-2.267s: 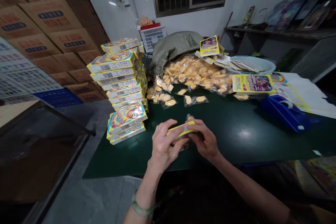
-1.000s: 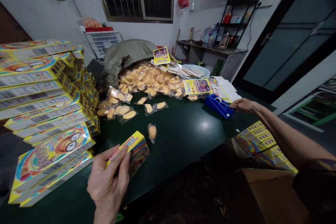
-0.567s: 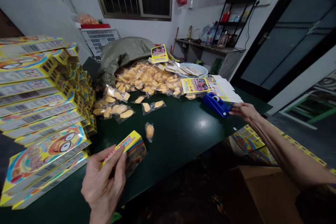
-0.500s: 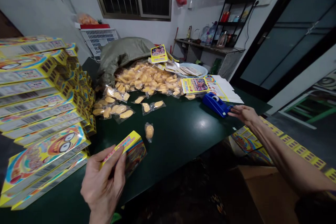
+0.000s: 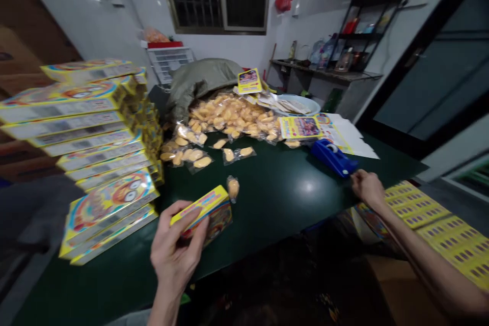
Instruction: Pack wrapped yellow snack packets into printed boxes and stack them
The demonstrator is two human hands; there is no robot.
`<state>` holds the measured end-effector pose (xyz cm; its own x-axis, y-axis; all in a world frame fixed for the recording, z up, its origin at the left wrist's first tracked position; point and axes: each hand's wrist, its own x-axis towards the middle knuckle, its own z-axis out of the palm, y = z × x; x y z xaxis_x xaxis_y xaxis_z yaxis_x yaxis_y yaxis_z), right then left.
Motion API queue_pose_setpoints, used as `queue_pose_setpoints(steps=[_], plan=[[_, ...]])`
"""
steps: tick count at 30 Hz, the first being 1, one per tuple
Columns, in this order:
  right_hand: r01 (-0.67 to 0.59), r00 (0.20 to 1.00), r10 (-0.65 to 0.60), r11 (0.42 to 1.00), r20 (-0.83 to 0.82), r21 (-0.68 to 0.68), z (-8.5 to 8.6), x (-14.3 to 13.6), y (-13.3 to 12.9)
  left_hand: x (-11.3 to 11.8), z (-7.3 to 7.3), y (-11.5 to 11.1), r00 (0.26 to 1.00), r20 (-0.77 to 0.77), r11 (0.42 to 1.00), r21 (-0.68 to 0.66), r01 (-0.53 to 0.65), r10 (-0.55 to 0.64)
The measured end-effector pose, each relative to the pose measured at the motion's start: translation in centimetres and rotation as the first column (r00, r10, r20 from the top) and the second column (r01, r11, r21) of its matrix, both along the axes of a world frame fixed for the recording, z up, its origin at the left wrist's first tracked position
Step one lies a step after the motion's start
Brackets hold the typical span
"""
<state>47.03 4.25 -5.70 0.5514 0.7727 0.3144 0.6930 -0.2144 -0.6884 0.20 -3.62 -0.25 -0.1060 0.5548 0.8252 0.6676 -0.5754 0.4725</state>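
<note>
My left hand (image 5: 173,247) grips a small yellow printed box (image 5: 221,216) by its side, holding it tilted above the green table (image 5: 263,214). To the right, my right hand (image 5: 369,191) is closed with its fingers curled, just off the front end of a blue tape dispenser (image 5: 331,157). Anything pinched in those fingers is too small to make out. One wrapped yellow piece (image 5: 233,189) lies just beyond the box. Farther back spreads a heap of wrapped yellow pieces (image 5: 229,114).
Stacked yellow boxes (image 5: 110,196) stand at the left. A green-grey sack (image 5: 206,76) lies behind the heap. Flattened printed cartons (image 5: 301,126) and a light blue basin (image 5: 315,107) are at the back right. More yellow boxes (image 5: 435,229) sit below the table's right edge.
The view has turned left, so everything appears shifted right. My right hand's fingers, stretched toward the dispenser's end before, are now curled and slightly apart from it. My left hand still holds the box.
</note>
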Motion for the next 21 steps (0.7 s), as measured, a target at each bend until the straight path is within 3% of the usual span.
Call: queue_pose_setpoints(steps=[3, 6, 8, 10, 13, 16, 18, 21], plan=[[-0.197, 0.979, 0.193, 0.979, 0.071, 0.048, 0.8, -5.1, -2.3, 0.0, 0.1, -0.3, 0.995, 0.052, 0.996, -0.022, 0.084, -0.083], [-0.514, 0.857, 0.489, 0.830, 0.160, 0.218, 2.6, -12.7, -4.5, 0.6, 0.1, -0.4, 0.993, 0.111, 0.999, 0.026, 0.027, -0.030], [-0.616, 0.770, 0.637, 0.726, 0.041, 0.306, 4.5, -18.2, -5.8, 1.0, 0.1, -0.5, 0.990, 0.138, 0.998, 0.046, -0.034, 0.028], [-0.658, 0.621, 0.744, 0.665, -0.245, 0.353, 6.5, -23.1, -6.9, 1.5, 0.1, -0.7, 0.983, 0.161, 0.994, 0.051, -0.094, 0.085], [-0.663, 0.319, 0.783, 0.587, -0.534, 0.464, 8.4, -28.3, -7.5, 2.2, 0.0, -0.9, 0.967, 0.214, 0.988, 0.044, -0.151, 0.138], [-0.648, 0.062, 0.737, 0.543, -0.673, 0.534, 8.5, -31.2, -7.3, 2.8, -0.5, -1.1, 0.952, 0.272, 0.988, 0.026, -0.155, 0.142], [-0.639, -0.037, 0.687, 0.542, -0.726, 0.545, 8.1, -32.2, -6.9, 3.1, -1.0, -1.2, 0.945, 0.291, 0.988, -0.001, -0.156, 0.150], [-0.635, -0.077, 0.632, 0.565, -0.771, 0.527, 7.8, -32.8, -6.6, 3.3, -1.6, -1.3, 0.941, 0.288, 0.984, -0.032, -0.176, 0.178]])
